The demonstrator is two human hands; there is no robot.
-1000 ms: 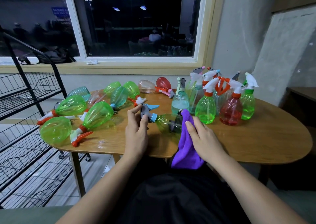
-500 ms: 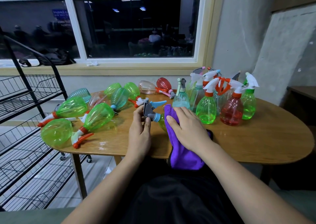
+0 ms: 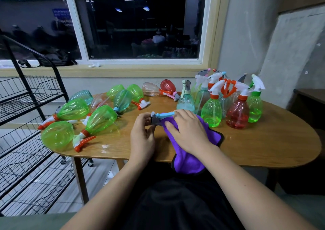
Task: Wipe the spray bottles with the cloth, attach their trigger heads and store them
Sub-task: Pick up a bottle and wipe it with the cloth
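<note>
1. The cloth (image 3: 189, 163) hangs off the near edge of the desk (image 3: 272, 147) at lower centre, likely so that its loose end is out of the way.
2. The right hand (image 3: 190, 131) lies on the cloth with fingers spread and pressing, apparently rubbing a bottle hidden beneath.
3. Just to its left, the left hand (image 3: 143, 136) pinches the grey-and-blue trigger head (image 3: 162, 116), probably to steady that bottle against the wiping.
4. At centre right, the upright bottles (image 3: 211, 112) have heads fitted and look finished. At centre left, the lying bottles (image 3: 102, 119) seem to be waiting.
5. The wire rack (image 3: 35, 89) at the left edge is probably for storage.
</note>
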